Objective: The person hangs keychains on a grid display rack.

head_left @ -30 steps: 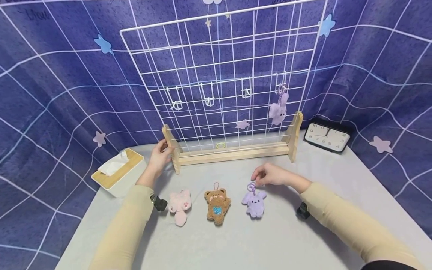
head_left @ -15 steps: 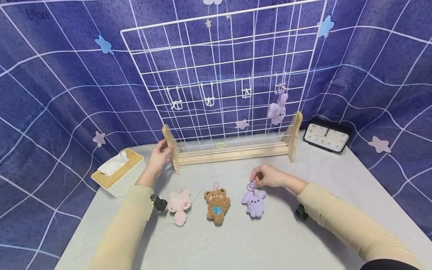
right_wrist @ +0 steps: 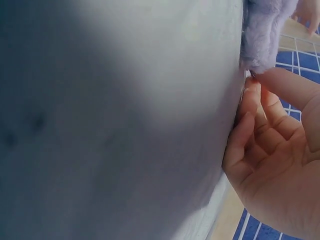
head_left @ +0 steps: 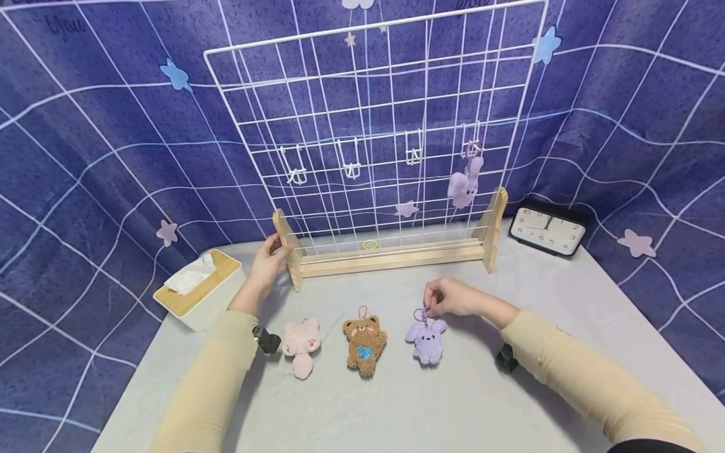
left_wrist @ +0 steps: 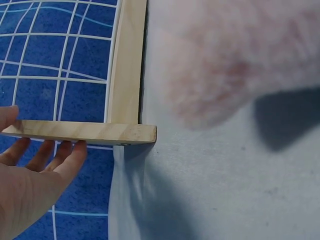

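My left hand point(head_left: 269, 265) grips the left wooden foot point(left_wrist: 80, 131) of a white wire grid rack point(head_left: 391, 255), thumb on one side and fingers on the other. Over on the right, my right hand point(head_left: 453, 297) pinches the purple key ring point(head_left: 420, 314) of a lilac plush keychain point(head_left: 428, 343), which lies face up on the table. To its left lie a brown bear plush keychain point(head_left: 364, 346) and a pink plush keychain point(head_left: 302, 346). In the right wrist view, thumb and fingertips meet by the lilac fur point(right_wrist: 261, 37); the ring is mostly hidden there.
Several white hooks point(head_left: 352, 170) are on the grid; a second lilac plush point(head_left: 464, 189) hangs from the rightmost one. A yellow ring point(head_left: 370, 244) lies behind the rack's base. A tissue box point(head_left: 198, 286) stands left, a black clock point(head_left: 549, 229) right. A blue patterned cloth hangs behind.
The hanging lilac plush has swung slightly left. My right hand has shifted only a little at the key ring, and my left hand has stayed on the rack.
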### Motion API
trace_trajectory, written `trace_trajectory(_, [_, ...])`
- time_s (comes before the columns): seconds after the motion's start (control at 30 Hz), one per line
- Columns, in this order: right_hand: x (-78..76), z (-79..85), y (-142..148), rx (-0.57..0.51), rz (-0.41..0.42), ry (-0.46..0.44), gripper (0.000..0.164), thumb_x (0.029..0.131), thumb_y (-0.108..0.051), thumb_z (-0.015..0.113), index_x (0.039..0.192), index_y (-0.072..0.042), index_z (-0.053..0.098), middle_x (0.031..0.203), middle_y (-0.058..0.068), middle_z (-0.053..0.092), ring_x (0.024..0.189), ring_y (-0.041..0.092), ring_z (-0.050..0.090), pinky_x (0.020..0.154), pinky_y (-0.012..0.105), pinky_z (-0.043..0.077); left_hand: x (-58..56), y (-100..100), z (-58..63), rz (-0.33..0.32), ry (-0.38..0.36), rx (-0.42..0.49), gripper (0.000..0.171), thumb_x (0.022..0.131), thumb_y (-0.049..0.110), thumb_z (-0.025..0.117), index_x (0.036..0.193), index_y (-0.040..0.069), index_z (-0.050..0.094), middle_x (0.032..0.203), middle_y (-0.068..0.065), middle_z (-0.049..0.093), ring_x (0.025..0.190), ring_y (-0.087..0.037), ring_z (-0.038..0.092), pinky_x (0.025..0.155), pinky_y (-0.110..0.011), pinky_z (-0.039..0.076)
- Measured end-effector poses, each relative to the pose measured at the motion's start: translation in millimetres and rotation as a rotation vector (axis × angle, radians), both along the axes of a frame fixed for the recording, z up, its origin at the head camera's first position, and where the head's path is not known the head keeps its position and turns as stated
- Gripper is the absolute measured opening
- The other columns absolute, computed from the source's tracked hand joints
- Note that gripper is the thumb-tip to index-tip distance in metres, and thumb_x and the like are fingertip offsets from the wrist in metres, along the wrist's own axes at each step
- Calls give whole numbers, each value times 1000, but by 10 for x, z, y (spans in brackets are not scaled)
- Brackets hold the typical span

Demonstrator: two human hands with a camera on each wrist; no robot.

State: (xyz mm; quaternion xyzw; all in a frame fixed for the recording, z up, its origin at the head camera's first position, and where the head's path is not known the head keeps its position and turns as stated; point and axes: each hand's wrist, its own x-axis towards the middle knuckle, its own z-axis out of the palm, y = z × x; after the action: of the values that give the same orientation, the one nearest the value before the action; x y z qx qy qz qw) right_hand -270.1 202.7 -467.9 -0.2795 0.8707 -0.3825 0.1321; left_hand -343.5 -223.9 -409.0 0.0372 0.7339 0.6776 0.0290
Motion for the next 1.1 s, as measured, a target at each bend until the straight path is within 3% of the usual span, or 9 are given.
trace_trajectory(0.27, [4, -13, 38, -37, 5, -29, 8, 82, 3, 77, 83, -2, 70, 73, 2, 67, 66, 9, 57, 62, 21, 48, -1, -8, -6, -7, -8, -8, 60, 106, 5, 51, 158, -4, 24, 157, -29, 30, 142, -44, 34, 112, -60, 37])
trace_trajectory(0.43, [-8, -22, 76, -130, -26, -140, 3, 87, 4, 72, 88, 5, 69, 73, 10, 68, 63, 12, 58, 57, 20, 48, -1, -3, -5, -8, -7, -7, 60, 105, 5, 51, 158, -4, 24, 158, -30, 30, 143, -44, 33, 112, -60, 37])
trace_trajectory(0.57, [-14, -18, 91, -244, -34, -261, 4, 90, 8, 67, 92, 11, 65, 84, 20, 70, 73, 23, 69, 67, 28, 60, -3, -8, 1, -7, -10, 6, 60, 106, 6, 52, 158, -4, 24, 158, -29, 30, 143, -43, 33, 113, -60, 36])
trace_trajectory(0.73, [-11, 0, 96, -318, -34, -350, 9, 92, 8, 65, 98, 15, 64, 90, 20, 71, 83, 27, 71, 79, 37, 62, -2, -3, 11, -8, -5, 8, 60, 106, 6, 51, 158, -4, 24, 158, -29, 29, 143, -43, 32, 113, -62, 35])
trace_trajectory(1.1, [-9, 13, 106, -365, -45, -371, 18, 92, 4, 68, 106, 15, 66, 96, 22, 73, 81, 21, 71, 76, 32, 62, -12, -6, 1, -9, -15, 7, 61, 106, 7, 52, 159, -4, 23, 158, -29, 28, 144, -43, 31, 113, -62, 34])
